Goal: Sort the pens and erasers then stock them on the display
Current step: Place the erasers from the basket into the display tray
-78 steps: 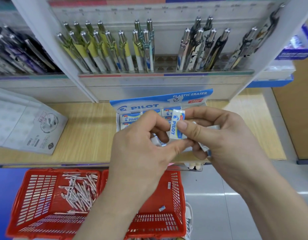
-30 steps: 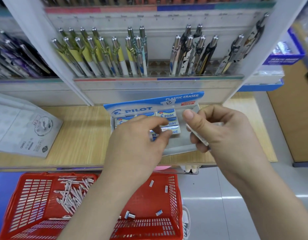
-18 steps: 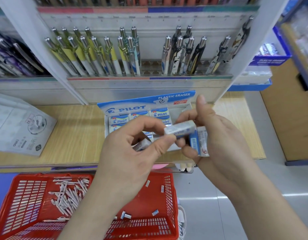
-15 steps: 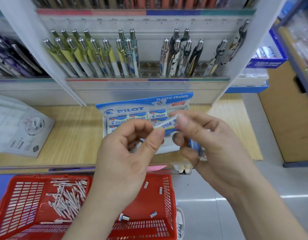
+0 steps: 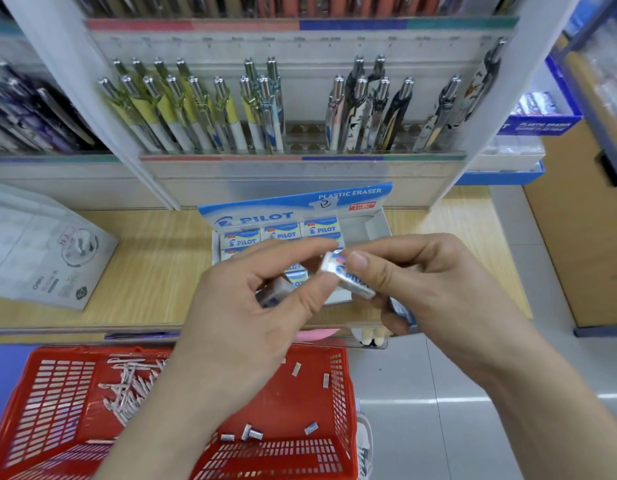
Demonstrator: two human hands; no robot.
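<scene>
Right now a small white eraser (image 5: 352,280) in a blue PILOT sleeve hangs between our two hands, just in front of the open eraser box (image 5: 378,227) on the wooden shelf (image 5: 151,271). Our left hand (image 5: 251,327) pinches its near end between thumb and forefinger. Our right hand (image 5: 438,289) grips the far end, thumb pressed on top. Neither hand has only this to hold: a second eraser (image 5: 275,293) is tucked against the left palm, and a blue-edged piece (image 5: 401,308), probably more erasers, shows under the curled right fingers. That, we judge, is where the risk lies. Both hands share a slick, wrapped block in what looks like a hand-over. If either side lets go too soon, the eraser could drop past the shelf edge, into the red basket (image 5: 345,393) below or onto the grey floor (image 5: 421,410) beside it. Loosening the fingers to place it might also spill the tucked spares. Inside the box, stocked erasers (image 5: 282,233) fill the left rows face up, with a bare gap on the right. Pushing the new one in crooked or upside down could knock those rows askew. In the basket, loose erasers (image 5: 251,435) and a heap of pens (image 5: 130,386) wait to be sorted. Above the box, display pens (image 5: 203,109) stand in their slots.
</scene>
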